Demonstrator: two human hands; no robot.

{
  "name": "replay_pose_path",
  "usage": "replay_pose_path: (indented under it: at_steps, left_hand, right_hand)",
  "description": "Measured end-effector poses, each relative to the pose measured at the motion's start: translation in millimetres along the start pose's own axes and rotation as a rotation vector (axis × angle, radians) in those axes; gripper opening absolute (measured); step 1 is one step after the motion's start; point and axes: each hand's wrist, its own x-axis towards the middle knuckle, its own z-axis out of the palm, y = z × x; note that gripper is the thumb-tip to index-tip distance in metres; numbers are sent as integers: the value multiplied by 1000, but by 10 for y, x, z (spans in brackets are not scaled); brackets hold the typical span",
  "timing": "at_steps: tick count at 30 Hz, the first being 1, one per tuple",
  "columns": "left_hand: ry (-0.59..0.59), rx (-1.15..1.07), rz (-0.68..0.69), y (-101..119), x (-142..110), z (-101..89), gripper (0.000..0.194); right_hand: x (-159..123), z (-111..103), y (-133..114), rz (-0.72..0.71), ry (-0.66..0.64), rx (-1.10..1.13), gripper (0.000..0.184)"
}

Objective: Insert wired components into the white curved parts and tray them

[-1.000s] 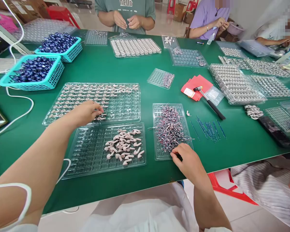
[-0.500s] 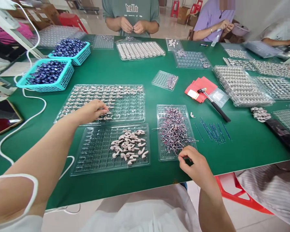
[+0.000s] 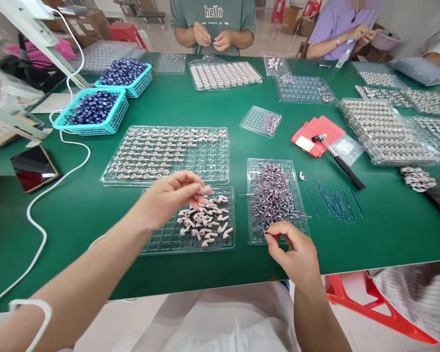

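Note:
My left hand [image 3: 176,195] is closed in a pinch on a small pale earbud shell [image 3: 206,189], above a clear tray [image 3: 157,242]. Loose earbud shells [image 3: 201,222] of the same kind lie heaped on that tray's right side. My right hand [image 3: 295,249] has thumb and forefinger pinched at the lower edge of another clear tray [image 3: 253,239], on which a pile of small wired parts [image 3: 273,193] is heaped. At its fingertips is a tiny wired part, only partly visible. Behind my left hand, a larger tray [image 3: 207,161] holds rows of earbud shells.
Two turquoise baskets [image 3: 110,124] of shiny dark blue pieces stand at the left, near a phone [image 3: 34,168] and a white cable [image 3: 40,215]. To the right lie a hammer [image 3: 339,161], red sheets [image 3: 317,132] and thin blue strips [image 3: 339,205]. Co-workers sit opposite.
My left hand has moved right and toward me, from the larger tray to above the heaped shells, with a shell in its fingers. My right hand has shifted slightly left; the view has turned left.

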Motion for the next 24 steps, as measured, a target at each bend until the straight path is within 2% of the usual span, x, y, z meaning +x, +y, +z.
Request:
replay_pose_path:
  at_steps: [2,4,7,13,16,20,24]
  left_hand:
    - [-112,-231,-162,-55,-140,270,26]
    - [-154,-412,-267,-125,-225,477,25]
    - [-158,-597,-319,-206,-255,665,16]
    - [-211,-736,-293,-203,-165,798,16]
    - [-237,-678,-330,-193,-143,860,18]
    - [-309,-586,-378,-250,-134,927,18]
    - [-354,-557,-332,-340,-115,891,19]
  right_hand:
    - [25,42,-54,-77,-5,54,17]
    - [42,70,-92,-143,-23,91,23]
    - [53,90,-112,-190,-40,125,27]
    - [57,95,-87,-213,-67,128,29]
    - [58,124,-71,-219,-101,164,29]
    - [54,173,-35,-149,-105,240,27]
    - [52,172,-7,-86,-97,279,22]
